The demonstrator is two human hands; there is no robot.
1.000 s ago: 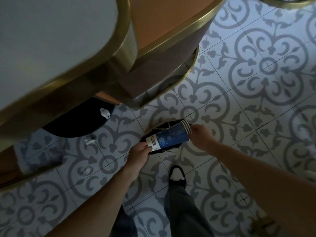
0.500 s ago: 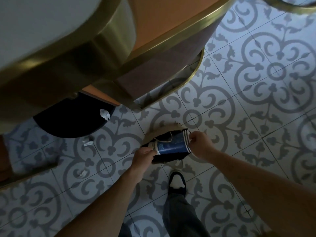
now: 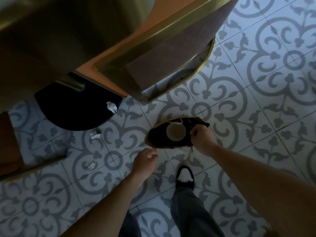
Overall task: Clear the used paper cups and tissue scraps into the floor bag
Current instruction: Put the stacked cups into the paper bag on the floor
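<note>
One paper cup [image 3: 176,132] stands upright, seemingly empty, inside the bag [image 3: 153,139].

The bag [image 3: 177,134] stands open on the tiled floor [image 3: 256,117], with bare tiles free on its right and near sides. The chair [image 3: 171,53] overhangs its far side, and the right hand [image 3: 203,137] covers its right rim.
</note>
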